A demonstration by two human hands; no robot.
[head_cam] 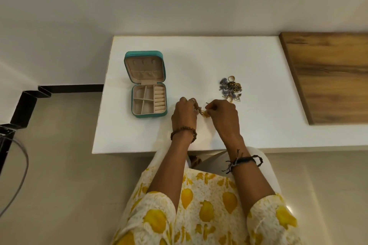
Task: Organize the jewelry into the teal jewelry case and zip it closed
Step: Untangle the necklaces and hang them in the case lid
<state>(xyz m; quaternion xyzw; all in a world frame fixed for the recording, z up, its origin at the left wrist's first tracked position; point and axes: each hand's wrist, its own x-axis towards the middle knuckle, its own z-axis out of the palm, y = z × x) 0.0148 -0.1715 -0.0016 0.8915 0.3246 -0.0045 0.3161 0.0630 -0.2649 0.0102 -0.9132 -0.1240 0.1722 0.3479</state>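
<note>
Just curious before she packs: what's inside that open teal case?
The teal jewelry case shows only bare beige dividers and ring rolls, no jewelry. The lid's pocket interior is hidden.

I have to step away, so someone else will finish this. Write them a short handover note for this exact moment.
Left hand and right hand both pinch one small gold piece between them, just above the white table.
Teal jewelry case lies open left of the hands; no jewelry visible in its compartments.
Jewelry pile sits on the table beyond the right hand.
Done: case opened.
Left: place the held piece, move the pile in, zip shut.
</note>
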